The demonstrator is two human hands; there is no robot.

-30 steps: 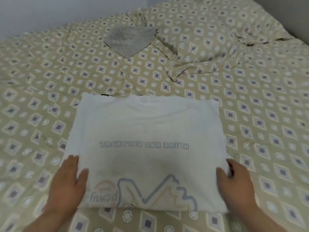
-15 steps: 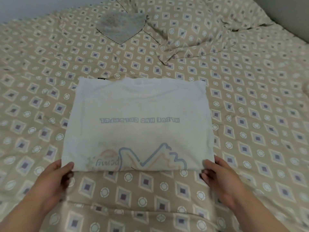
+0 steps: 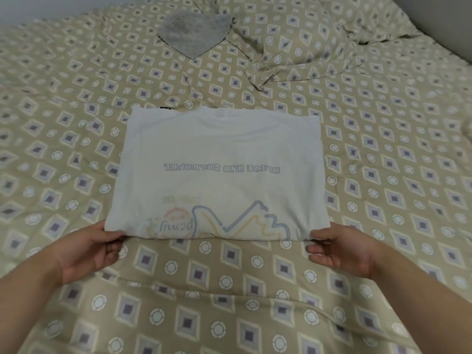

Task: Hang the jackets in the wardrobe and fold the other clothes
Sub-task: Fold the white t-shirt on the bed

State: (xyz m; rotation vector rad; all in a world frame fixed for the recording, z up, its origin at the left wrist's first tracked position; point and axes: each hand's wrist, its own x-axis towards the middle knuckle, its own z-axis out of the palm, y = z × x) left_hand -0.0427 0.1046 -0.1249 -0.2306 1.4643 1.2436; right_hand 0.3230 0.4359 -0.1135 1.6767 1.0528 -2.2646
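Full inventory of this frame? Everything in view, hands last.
T-shirt: 1, white with a faded print, folded into a rectangle, flat at the middle of the bed.
black tag: 1, black, peeking out at the T-shirt's far edge, left side.
bed cover: 1, beige with diamond and circle pattern, under everything.
heart-shaped piece: 1, grey, on the cover at the far end; patch or loose cloth, cannot tell.
pillow: 1, same pattern as the cover, far right.
left hand: 1, pinches the T-shirt's near left corner.
right hand: 1, pinches the near right corner.
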